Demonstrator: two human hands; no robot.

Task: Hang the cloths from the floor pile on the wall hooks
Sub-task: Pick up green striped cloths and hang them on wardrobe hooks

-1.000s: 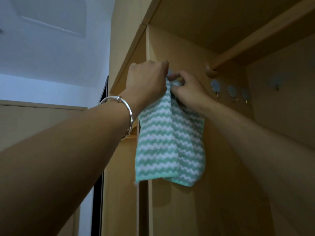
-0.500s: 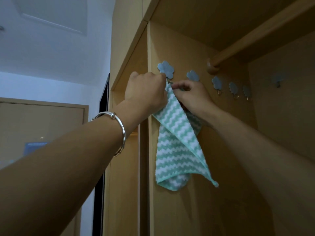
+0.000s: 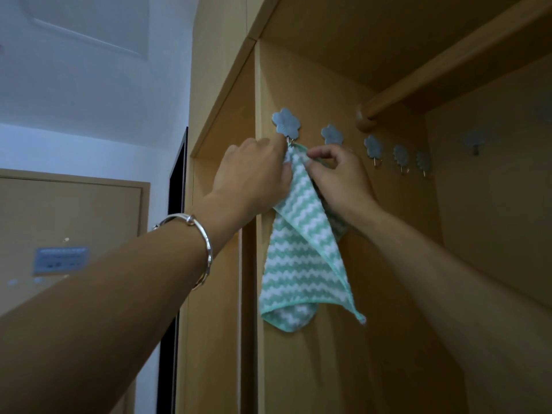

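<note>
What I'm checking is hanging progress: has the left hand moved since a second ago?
Yes. The left hand dropped: it overlapped the first flower hook then, and now sits just below it, gripping the cloth.

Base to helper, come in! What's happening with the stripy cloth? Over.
Left hand and right hand grip cloth top at first hook. Cloth hangs down, not yet released. Nothing in the way.

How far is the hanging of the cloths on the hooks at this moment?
Done: nothing finished in view; the neighbouring hooks are bare. In hand: the left hand and right hand hold the top of a green-and-white cloth at the first flower hook; whether it has caught is hidden. Left: release it, then the pile, which is out of view.
</note>
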